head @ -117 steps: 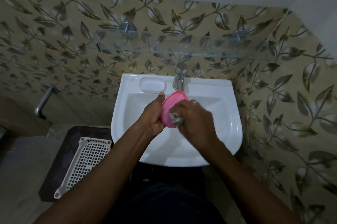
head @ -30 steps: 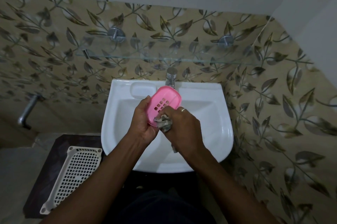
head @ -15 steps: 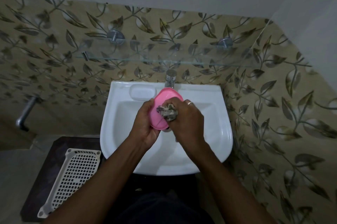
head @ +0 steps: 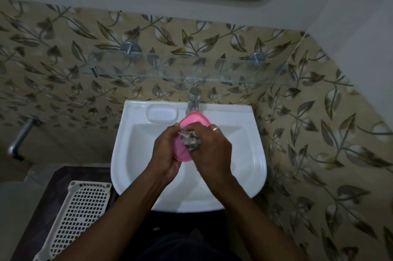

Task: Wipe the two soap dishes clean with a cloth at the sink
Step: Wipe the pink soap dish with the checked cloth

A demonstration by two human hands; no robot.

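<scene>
Head view: pink soap dish (head: 194, 121) over sink (head: 253, 154), cloth (head: 190, 140) against it.

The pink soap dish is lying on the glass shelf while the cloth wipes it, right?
Not quite. The pink soap dish is not on the glass shelf. The left hand holds it above the sink, as the head view shows. The cloth, gripped in the right hand, does wipe it.
</scene>
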